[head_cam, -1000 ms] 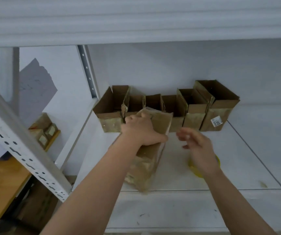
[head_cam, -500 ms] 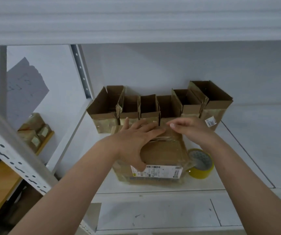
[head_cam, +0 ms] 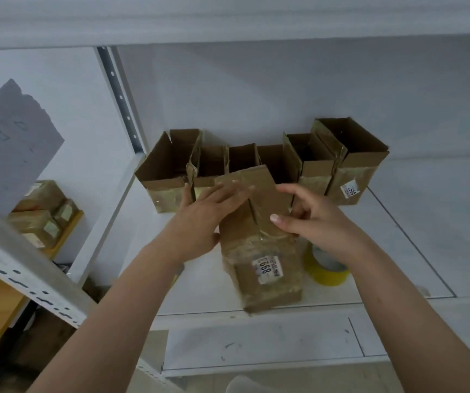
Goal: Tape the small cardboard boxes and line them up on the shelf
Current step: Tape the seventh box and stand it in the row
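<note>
Cardboard, brown and taped, forms the small upright box with a white "8993" label (head_cam: 262, 251) standing near the front edge of the white shelf board (head_cam: 398, 251), at six o'clock from the row of open brown cardboard boxes (head_cam: 256, 163) lined against the back wall. The left hand (head_cam: 202, 219) lies with straight fingers flat on the box's left top flap. The right hand (head_cam: 310, 219) presses the right flap with its thumb, fingers loosely curled beside the flap. A yellow roll of tape (head_cam: 327, 268) sits at three o'clock of the box, just beside it.
</note>
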Tool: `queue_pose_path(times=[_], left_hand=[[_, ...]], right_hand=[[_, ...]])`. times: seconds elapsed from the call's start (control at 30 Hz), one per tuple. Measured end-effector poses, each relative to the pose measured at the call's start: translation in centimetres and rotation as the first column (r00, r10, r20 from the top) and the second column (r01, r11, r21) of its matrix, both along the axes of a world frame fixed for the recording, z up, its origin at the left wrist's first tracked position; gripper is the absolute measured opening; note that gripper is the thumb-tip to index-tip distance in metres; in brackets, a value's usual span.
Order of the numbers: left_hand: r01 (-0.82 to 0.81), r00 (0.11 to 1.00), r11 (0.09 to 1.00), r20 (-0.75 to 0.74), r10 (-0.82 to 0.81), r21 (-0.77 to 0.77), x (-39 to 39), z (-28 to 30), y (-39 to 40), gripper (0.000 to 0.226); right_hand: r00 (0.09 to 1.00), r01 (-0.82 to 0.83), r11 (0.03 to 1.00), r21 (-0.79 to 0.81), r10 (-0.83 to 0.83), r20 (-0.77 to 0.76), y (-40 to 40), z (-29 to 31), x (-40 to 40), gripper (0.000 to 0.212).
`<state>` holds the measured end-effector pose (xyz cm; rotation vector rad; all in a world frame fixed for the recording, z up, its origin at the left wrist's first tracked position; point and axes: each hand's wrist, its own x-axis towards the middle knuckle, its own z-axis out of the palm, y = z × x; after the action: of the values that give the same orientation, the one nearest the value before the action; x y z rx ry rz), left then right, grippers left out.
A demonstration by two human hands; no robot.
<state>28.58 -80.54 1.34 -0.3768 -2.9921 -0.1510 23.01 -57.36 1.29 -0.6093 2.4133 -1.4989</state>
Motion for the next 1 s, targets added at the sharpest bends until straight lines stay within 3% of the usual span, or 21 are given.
queue_pose_path(times=[0.17, 0.3, 0.4, 0.47, 0.57, 0.67, 0.8, 1.0], left_hand=[[0.012, 0.998, 0.964, 0.055, -0.027, 0.266, 0.4, -0.6, -1.1, 0.076], [0.025, 0.989, 0.905, 0.119, -0.083, 0.424, 0.9, -1.1, -1.3, 0.068], [0.014, 1.000, 0.862, 0.015, -0.025, 0.506, 1.7, -1.2, -1.6, 0.060], [0.013, 0.996, 0.777, -0.078, 0.047, 0.630, 2.6, -1.3, -1.6, 0.051], [-0.021, 1.000, 0.570, 0.017, 0.012, 0.821, 4.1, -1.3, -1.1, 0.034], [-0.029, 0.996, 0.629, 0.073, -0.044, 0.777, 4.9, -1.5, -0.5, 0.051], [-0.012, 0.998, 0.659, 0.054, -0.043, 0.752, 5.3, -1.7, -0.4, 0.058], [0.039, 0.998, 0.703, -0.063, 0.008, 0.710, 5.2, -2.8, -0.2, 0.056]], right_hand=[[1.000, -0.005, 0.998, -0.066, 0.005, 0.000, -1.3, -1.8, 1.0, 0.034], [0.999, -0.044, 0.995, -0.094, 0.046, 0.020, -1.6, -2.8, 1.4, 0.037], [0.998, -0.012, 1.000, 0.000, 0.012, -0.056, -1.6, -3.1, 1.8, 0.043], [0.981, 0.073, 0.994, 0.078, -0.058, -0.184, -1.6, -3.2, 2.2, 0.046], [0.923, 0.132, 0.986, 0.100, -0.085, -0.376, -1.9, -3.2, 3.0, 0.046], [0.912, 0.104, 0.982, 0.155, -0.031, -0.410, -2.5, -3.0, 3.9, 0.063], [0.911, 0.084, 0.965, 0.248, 0.026, -0.411, -2.6, -2.7, 4.5, 0.084], [0.893, 0.097, 0.952, 0.291, 0.046, -0.448, -2.8, -2.4, 5.3, 0.090]])
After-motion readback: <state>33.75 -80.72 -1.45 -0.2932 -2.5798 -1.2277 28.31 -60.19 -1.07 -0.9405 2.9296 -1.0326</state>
